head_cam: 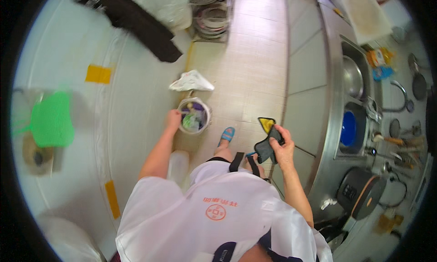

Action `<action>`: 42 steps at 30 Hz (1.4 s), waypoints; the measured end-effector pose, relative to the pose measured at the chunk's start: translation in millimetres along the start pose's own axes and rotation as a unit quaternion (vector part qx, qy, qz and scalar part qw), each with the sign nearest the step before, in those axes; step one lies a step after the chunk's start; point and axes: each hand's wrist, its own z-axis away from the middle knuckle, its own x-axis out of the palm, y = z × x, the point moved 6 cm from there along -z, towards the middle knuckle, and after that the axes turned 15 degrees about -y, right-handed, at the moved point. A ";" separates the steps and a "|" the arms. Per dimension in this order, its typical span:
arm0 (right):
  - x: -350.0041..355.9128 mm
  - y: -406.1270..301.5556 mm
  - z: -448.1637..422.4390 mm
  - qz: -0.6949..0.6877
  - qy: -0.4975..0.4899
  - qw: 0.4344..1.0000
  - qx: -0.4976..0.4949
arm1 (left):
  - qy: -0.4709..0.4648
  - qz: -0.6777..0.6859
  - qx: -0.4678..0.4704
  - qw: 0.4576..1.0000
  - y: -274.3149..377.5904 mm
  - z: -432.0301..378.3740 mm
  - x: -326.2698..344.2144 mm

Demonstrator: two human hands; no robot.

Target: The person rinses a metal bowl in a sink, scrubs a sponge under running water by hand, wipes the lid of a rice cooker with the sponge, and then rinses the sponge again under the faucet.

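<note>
My left hand [174, 119] is at the left rim of a round white waste bin [209, 116], its fingertips over the edge; whether they grip the rim or a thing there is too small to tell. Inside the bin lie a purple liner, green and clear plastic and other scraps. In my right hand [283, 144] is a dark grey cloth [264, 147] with a black edge and a yellow corner, pinched between thumb and fingers and hanging above the floor, beside the cabinet fronts.
Beyond the bin lies a white plastic bag [192, 82]. A steel counter [329, 125] at the right holds two sinks, one with a steel bowl [352, 77], one with a blue basin [348, 128]. A black pan [358, 192] sits nearer. A green fly swatter [53, 120] hangs at the left.
</note>
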 end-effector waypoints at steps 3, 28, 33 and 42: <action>-18.2 17.2 16.5 -0.044 0.044 0.997 0.046 | -0.081 0.016 0.053 0.995 47.2 -12.6 12.1; -360.9 3.0 315.3 0.410 0.535 0.719 0.167 | -0.326 -0.123 0.814 0.464 689.1 400.8 327.6; -404.6 42.5 311.6 0.384 0.378 0.810 0.230 | -0.376 -0.177 0.786 0.458 717.2 406.8 389.1; -508.7 74.1 304.9 0.390 0.394 0.796 0.242 | -0.365 -0.201 0.766 0.490 795.0 395.8 457.4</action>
